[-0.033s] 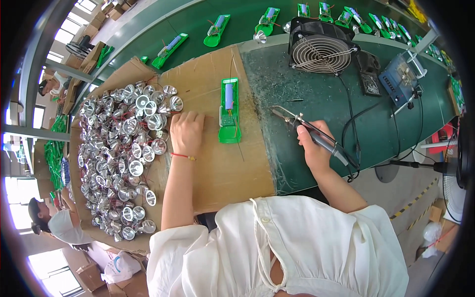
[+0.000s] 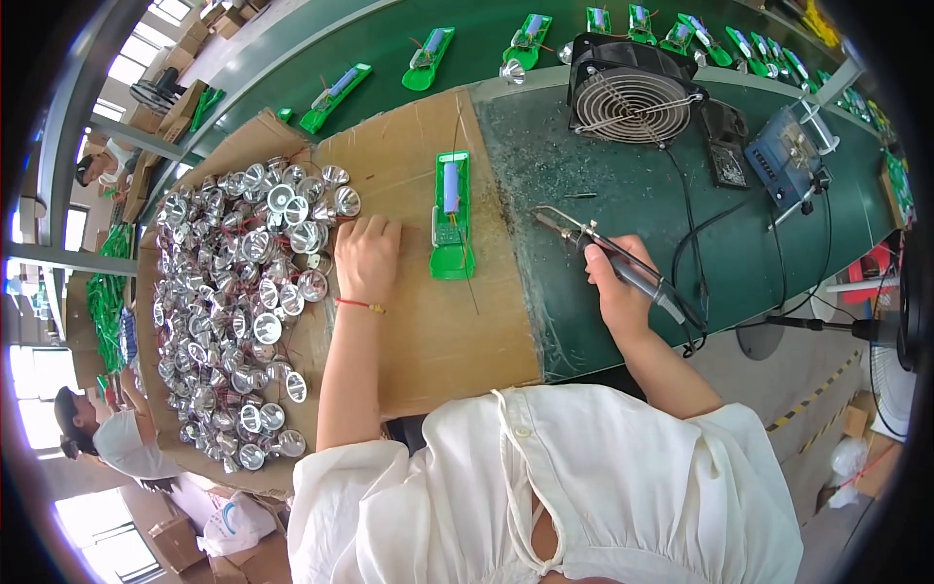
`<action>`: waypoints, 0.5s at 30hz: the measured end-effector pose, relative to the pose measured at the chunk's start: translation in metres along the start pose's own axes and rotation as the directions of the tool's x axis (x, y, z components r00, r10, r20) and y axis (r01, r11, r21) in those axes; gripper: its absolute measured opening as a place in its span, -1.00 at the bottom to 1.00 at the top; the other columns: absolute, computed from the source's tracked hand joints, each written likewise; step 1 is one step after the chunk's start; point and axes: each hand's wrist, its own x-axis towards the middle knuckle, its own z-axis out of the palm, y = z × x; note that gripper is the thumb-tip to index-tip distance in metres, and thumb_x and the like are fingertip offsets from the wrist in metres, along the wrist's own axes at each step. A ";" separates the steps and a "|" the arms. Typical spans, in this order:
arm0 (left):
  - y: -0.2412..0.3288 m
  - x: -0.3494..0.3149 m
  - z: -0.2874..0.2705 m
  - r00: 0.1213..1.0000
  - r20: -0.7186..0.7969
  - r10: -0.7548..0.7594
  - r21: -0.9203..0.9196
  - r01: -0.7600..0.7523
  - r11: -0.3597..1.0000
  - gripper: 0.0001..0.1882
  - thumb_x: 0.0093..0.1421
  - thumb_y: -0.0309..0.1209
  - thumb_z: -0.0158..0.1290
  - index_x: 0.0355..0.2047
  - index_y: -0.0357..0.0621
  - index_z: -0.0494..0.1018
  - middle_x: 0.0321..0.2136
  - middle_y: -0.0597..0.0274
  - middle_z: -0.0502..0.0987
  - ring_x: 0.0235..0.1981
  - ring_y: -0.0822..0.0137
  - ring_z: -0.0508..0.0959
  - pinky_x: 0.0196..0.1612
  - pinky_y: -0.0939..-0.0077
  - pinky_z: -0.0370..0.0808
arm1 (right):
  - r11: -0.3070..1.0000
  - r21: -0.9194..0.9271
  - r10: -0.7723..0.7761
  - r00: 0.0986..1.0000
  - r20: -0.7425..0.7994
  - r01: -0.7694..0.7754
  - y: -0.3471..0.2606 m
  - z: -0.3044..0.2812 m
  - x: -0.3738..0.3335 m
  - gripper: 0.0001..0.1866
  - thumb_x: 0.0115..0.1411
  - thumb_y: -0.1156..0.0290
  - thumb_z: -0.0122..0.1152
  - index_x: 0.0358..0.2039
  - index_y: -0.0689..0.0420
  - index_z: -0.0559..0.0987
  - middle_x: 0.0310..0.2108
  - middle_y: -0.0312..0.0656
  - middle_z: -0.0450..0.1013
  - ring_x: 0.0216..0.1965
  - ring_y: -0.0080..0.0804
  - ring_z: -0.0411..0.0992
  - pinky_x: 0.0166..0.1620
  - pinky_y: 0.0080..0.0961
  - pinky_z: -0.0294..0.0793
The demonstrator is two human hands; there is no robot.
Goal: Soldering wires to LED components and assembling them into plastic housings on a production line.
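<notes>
My left hand (image 2: 368, 258) rests palm down on the cardboard sheet (image 2: 428, 341), its fingers curled together and their tips hidden. A thin reddish wire shows beside the fingers; whether they hold it, I cannot tell. Close by on the left lies a large heap of silver cup-shaped lamp reflectors (image 2: 267, 328) with red wires. To the right of this hand is a green plastic housing (image 2: 451, 261) carrying a blue cylindrical battery (image 2: 450, 187), a small circuit board and loose wires. My right hand (image 2: 623, 287) is closed around a soldering iron (image 2: 634, 276), whose tip points left, apart from the housing.
A black fan with a metal grille (image 2: 634, 109) stands at the back, beside a dark tray (image 2: 728, 161) and a blue bench unit (image 2: 781, 156). Similar green housings (image 2: 426, 58) line the far strip. Cables (image 2: 696, 263) run right of the iron. Other people work at far left.
</notes>
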 end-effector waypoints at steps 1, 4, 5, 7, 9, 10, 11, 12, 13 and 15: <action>-0.002 -0.002 0.001 0.999 -0.006 0.037 0.018 -0.037 0.999 -0.96 -0.11 -0.50 -0.04 -0.64 -0.06 0.36 -0.60 0.27 0.36 -0.45 0.30 0.42 -0.31 0.43 0.31 | 0.999 -0.045 -0.026 1.000 -0.001 0.025 0.004 -0.002 0.000 -0.83 0.03 0.44 0.23 -0.45 0.22 0.43 -0.65 -0.34 0.37 -0.62 -0.72 0.27 -0.54 -0.73 0.26; 0.003 -0.007 0.002 1.000 -0.020 -0.013 0.102 0.015 0.995 -0.94 -0.05 -0.44 -0.01 -0.60 -0.07 0.33 -0.60 0.26 0.39 -0.45 0.29 0.43 -0.30 0.40 0.29 | 1.000 -0.017 0.011 1.000 0.016 -0.010 -0.006 -0.001 0.000 -0.85 0.05 0.45 0.18 -0.45 0.23 0.41 -0.62 -0.27 0.38 -0.62 -0.65 0.32 -0.52 -0.72 0.32; 0.007 -0.013 -0.002 0.992 -0.043 -0.121 -0.066 0.118 0.991 -0.92 -0.03 -0.43 0.00 -0.58 -0.09 0.33 -0.60 0.24 0.41 -0.47 0.26 0.45 -0.31 0.36 0.29 | 1.000 -0.010 0.007 1.000 0.007 -0.007 -0.009 0.000 -0.001 -0.85 0.06 0.45 0.17 -0.45 0.23 0.41 -0.62 -0.26 0.38 -0.62 -0.65 0.31 -0.52 -0.72 0.32; 0.022 -0.019 -0.019 0.944 0.006 -0.329 -0.434 0.299 0.850 -0.87 0.02 -0.40 0.04 -0.54 -0.18 0.37 -0.64 0.17 0.48 -0.59 0.28 0.49 -0.40 0.37 0.35 | 1.000 0.008 -0.004 1.000 -0.021 0.004 -0.010 -0.002 0.000 -0.85 0.07 0.45 0.16 -0.44 0.23 0.40 -0.61 -0.25 0.38 -0.62 -0.63 0.31 -0.52 -0.72 0.32; 0.047 -0.025 -0.044 0.809 0.341 -0.478 -0.708 0.556 0.436 -0.84 0.04 -0.38 0.07 -0.53 -0.24 0.42 -0.69 0.17 0.48 -0.68 0.38 0.47 -0.52 0.49 0.39 | 0.997 0.079 0.016 0.998 -0.055 -0.011 -0.010 -0.004 -0.001 -0.85 0.06 0.46 0.15 -0.42 0.24 0.39 -0.61 -0.24 0.37 -0.62 -0.62 0.31 -0.52 -0.71 0.32; 0.053 -0.035 -0.044 0.822 0.327 -0.466 -0.761 0.522 0.386 -0.82 0.05 -0.37 0.08 -0.51 -0.27 0.46 -0.71 0.18 0.48 -0.71 0.46 0.44 -0.59 0.59 0.38 | 0.996 0.083 -0.007 0.999 -0.040 0.010 -0.019 -0.002 -0.003 -0.85 0.06 0.49 0.14 -0.41 0.25 0.38 -0.61 -0.23 0.37 -0.62 -0.61 0.31 -0.51 -0.71 0.33; 0.057 -0.040 -0.049 0.811 0.336 -0.480 -0.751 0.538 0.382 -0.82 0.05 -0.37 0.08 -0.51 -0.27 0.46 -0.71 0.18 0.48 -0.71 0.46 0.44 -0.59 0.59 0.38 | 0.992 0.123 -0.026 1.000 0.003 0.025 -0.026 0.001 -0.008 -0.85 0.05 0.50 0.16 -0.41 0.26 0.39 -0.60 -0.24 0.38 -0.61 -0.63 0.33 -0.52 -0.72 0.33; 0.060 -0.038 -0.051 0.794 0.390 -0.467 -0.748 0.569 0.342 -0.82 0.04 -0.38 0.09 -0.51 -0.28 0.46 -0.68 0.18 0.48 -0.69 0.45 0.45 -0.56 0.58 0.38 | 0.986 0.161 -0.053 0.998 0.038 0.046 -0.030 0.004 -0.008 -0.84 0.04 0.51 0.18 -0.40 0.27 0.41 -0.59 -0.25 0.40 -0.61 -0.65 0.34 -0.53 -0.74 0.34; 0.061 -0.038 -0.053 0.776 0.443 -0.449 -0.742 0.598 0.302 -0.83 0.03 -0.39 0.10 -0.51 -0.28 0.47 -0.65 0.17 0.48 -0.67 0.44 0.46 -0.54 0.57 0.39 | 0.990 0.128 -0.077 0.985 0.153 0.058 -0.028 0.002 -0.012 -0.82 0.02 0.51 0.20 -0.38 0.27 0.41 -0.57 -0.28 0.40 -0.58 -0.68 0.34 -0.50 -0.75 0.33; 0.059 -0.039 -0.044 0.783 0.406 -0.471 -0.759 0.576 0.305 -0.83 0.02 -0.39 0.11 -0.51 -0.29 0.47 -0.61 0.16 0.47 -0.63 0.42 0.47 -0.52 0.57 0.40 | 0.989 0.117 -0.125 0.937 0.325 0.092 -0.043 0.011 -0.019 -0.78 0.00 0.51 0.23 -0.35 0.27 0.42 -0.55 -0.32 0.41 -0.55 -0.73 0.32 -0.49 -0.80 0.29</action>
